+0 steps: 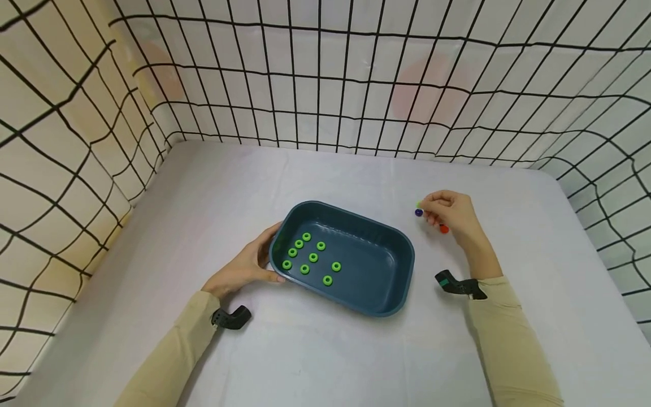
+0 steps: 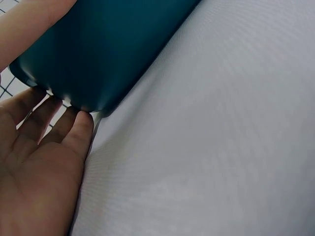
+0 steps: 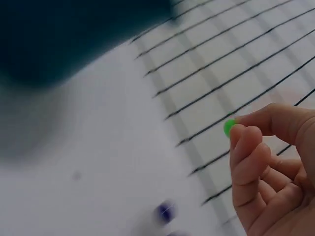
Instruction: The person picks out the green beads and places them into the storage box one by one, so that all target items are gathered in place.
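A dark teal plastic tub [image 1: 366, 282] sits on the table, with several small green rings [image 1: 313, 258] lying on its floor, mostly toward its left end. My left hand [image 1: 246, 265] grips the tub's left end, thumb along the near side and the other fingers [image 2: 64, 123] against the outer wall. Right of the tub, my right hand [image 1: 451, 215] pinches a green ring [image 3: 230, 128] between thumb and forefinger, held above the table. Close by, a dark blue bead [image 1: 419, 212] and a red bead [image 1: 444, 229] show beside that hand; the hand partly covers this spot.
A white cloth covers the table [image 1: 315, 362]. Black netting [image 1: 325, 79] rises along the back and both sides. Each wrist wears a black camera mount, one on the left [image 1: 231, 317] and one on the right [image 1: 460, 285].
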`<action>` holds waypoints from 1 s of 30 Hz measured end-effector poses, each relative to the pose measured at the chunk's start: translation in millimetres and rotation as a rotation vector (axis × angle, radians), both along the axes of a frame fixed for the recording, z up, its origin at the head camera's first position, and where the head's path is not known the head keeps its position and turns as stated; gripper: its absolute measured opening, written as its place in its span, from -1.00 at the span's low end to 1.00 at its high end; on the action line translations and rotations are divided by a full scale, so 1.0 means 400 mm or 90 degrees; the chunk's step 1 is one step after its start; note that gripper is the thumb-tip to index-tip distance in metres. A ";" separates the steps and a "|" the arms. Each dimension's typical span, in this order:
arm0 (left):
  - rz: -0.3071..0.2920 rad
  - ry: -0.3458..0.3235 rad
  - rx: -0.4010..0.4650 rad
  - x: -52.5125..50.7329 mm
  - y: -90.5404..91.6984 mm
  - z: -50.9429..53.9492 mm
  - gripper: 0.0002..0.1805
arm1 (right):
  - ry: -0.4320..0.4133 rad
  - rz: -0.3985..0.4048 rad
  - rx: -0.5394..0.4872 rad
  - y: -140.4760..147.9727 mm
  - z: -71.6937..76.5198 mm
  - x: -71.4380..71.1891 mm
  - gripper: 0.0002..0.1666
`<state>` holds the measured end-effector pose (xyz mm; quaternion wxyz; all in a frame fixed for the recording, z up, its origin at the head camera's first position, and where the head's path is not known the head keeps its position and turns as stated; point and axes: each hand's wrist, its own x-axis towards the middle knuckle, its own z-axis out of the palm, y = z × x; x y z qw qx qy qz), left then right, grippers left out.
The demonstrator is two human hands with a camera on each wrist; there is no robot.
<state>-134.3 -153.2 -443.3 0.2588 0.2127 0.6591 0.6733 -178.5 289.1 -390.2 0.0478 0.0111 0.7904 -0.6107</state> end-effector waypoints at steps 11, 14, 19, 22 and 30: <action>0.002 0.005 0.008 -0.007 -0.004 0.000 0.27 | 0.148 0.357 0.306 -0.228 0.177 -0.069 -0.84; -0.001 0.003 0.006 -0.007 0.000 -0.007 0.27 | 0.142 0.447 0.328 -0.284 0.147 -0.072 -0.88; -0.005 0.004 0.005 -0.005 0.003 -0.011 0.27 | 0.096 0.573 0.380 -0.343 0.096 -0.054 -0.93; -0.010 0.007 0.007 -0.006 0.000 -0.009 0.27 | 0.060 0.626 0.435 -0.363 0.078 -0.044 -0.94; -0.007 -0.002 -0.003 -0.006 0.000 -0.009 0.28 | -0.033 0.686 0.518 -0.381 0.057 -0.027 -0.93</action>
